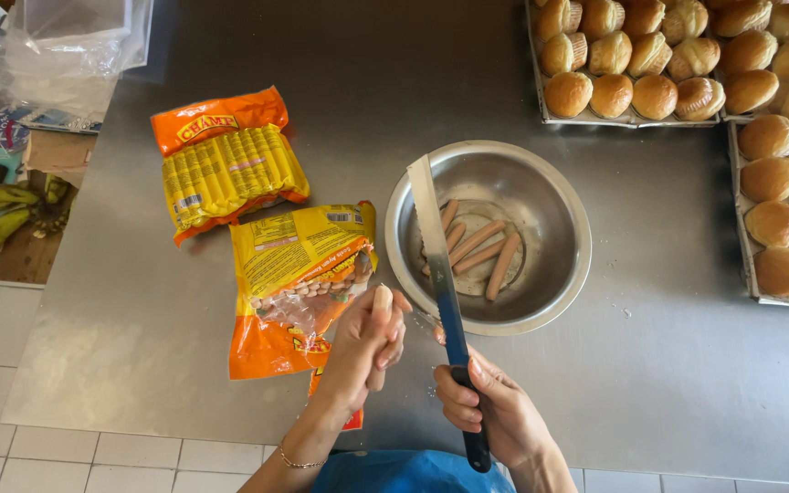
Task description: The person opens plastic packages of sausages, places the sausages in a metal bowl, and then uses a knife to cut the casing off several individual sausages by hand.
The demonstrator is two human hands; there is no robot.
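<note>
My left hand (364, 347) grips one pale sausage (382, 298) upright, just right of an opened orange-and-yellow sausage pack (294, 274). My right hand (490, 411) holds the dark handle of a long serrated knife (433, 246); its blade points away from me and lies across the near left rim of a steel bowl (559, 274). Several peeled sausages (481, 251) lie in the bottom of that bowl. A second sausage pack (226, 164), still sealed, rests farther back on the left.
The work goes on atop a steel table (650, 383). Trays of golden buns (636, 64) fill the far right corner and right edge (783, 210). Bananas (2, 215), a phone and clear plastic bags (66, 55) sit on a wooden surface at the left.
</note>
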